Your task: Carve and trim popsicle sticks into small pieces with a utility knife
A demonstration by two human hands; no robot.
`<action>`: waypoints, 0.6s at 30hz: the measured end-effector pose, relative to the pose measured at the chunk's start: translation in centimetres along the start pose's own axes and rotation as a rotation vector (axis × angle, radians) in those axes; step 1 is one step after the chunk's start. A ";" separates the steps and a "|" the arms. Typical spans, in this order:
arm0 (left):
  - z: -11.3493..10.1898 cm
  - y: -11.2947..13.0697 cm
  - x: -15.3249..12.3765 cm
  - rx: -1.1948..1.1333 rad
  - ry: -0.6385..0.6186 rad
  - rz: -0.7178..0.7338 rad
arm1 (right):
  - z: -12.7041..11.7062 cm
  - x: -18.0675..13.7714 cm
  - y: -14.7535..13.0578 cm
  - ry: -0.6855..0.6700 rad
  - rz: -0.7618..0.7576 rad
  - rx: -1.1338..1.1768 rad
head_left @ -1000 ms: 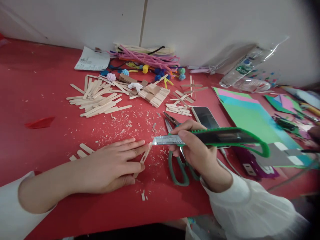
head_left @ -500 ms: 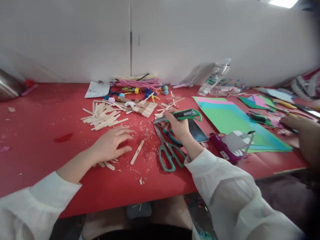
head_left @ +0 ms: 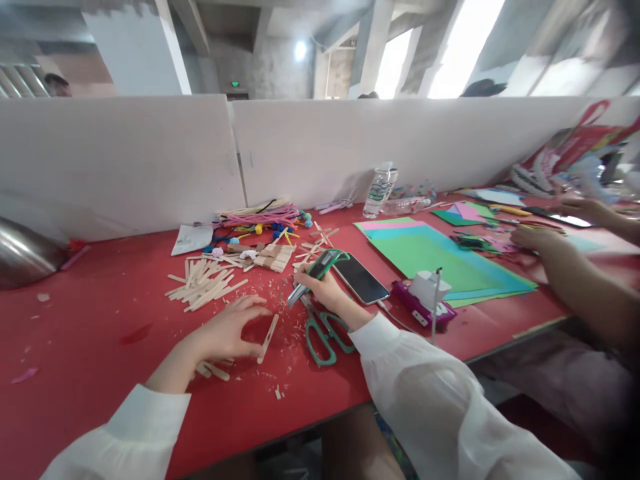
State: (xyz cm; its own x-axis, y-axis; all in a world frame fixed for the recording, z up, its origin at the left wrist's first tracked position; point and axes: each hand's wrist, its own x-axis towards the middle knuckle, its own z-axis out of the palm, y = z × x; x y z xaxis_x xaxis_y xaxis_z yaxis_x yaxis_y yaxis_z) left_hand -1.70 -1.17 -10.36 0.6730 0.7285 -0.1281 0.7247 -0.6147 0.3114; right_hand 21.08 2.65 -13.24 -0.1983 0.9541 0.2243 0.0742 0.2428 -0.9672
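My left hand [head_left: 227, 331] rests on the red table [head_left: 90, 320] with its fingers apart, fingertips beside a single wooden craft stick [head_left: 267, 329]. Nothing is held in it. My right hand [head_left: 325, 291] is closed around a green and black utility knife [head_left: 315, 271], its metal blade pointing down and left toward the stick. Green-handled scissors [head_left: 323, 333] lie on the table just below that hand. Wood shavings are scattered around the stick.
A pile of craft sticks [head_left: 205, 285], pipe cleaners [head_left: 263, 217] and pompoms lie farther back. A phone [head_left: 361, 279], coloured paper sheets [head_left: 430, 257], a purple tool [head_left: 417, 303] and a water bottle [head_left: 379, 192] sit to the right. Another person's arms [head_left: 575, 267] work at far right. White partitions stand behind.
The view has lifted and pulled back, showing the room beyond the partition. My left hand has come off the stick; my right hand has tilted the knife blade downward toward it.
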 end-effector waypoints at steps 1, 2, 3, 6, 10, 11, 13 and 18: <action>0.1 -0.2 -0.2 0.009 -0.009 -0.005 | 0.2 -0.3 0.0 -0.034 -0.006 -0.008; 0.2 -0.3 -0.2 0.014 -0.014 -0.003 | 0.4 -0.5 -0.1 -0.073 -0.014 -0.019; 0.2 -0.4 -0.2 0.020 -0.026 -0.001 | 0.7 -0.8 -0.2 -0.114 -0.024 -0.033; 0.6 -0.3 0.1 0.022 -0.081 0.011 | 1.1 -1.6 -0.6 -0.256 -0.049 -0.089; 1.2 -0.7 0.6 -0.039 -0.151 0.024 | 1.3 -2.0 -1.2 -0.441 -0.082 -0.171; 1.4 -0.8 0.7 -0.055 -0.160 0.023 | 1.2 -2.0 -1.3 -0.474 -0.098 -0.190; 1.5 -1.1 0.8 -0.078 -0.173 0.018 | 1.2 -2.0 -1.5 -0.524 -0.132 -0.222; 1.6 -1.3 0.9 -0.123 -0.189 0.000 | 1.0 -2.3 -2.1 -0.585 -0.160 -0.283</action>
State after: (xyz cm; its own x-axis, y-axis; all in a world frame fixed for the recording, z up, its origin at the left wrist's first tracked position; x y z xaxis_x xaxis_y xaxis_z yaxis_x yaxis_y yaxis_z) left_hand -1.78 -0.23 -12.33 0.6971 0.6518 -0.2987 0.7091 -0.5649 0.4220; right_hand 20.41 -0.22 -11.83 -0.7195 0.6697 0.1842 0.2372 0.4861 -0.8411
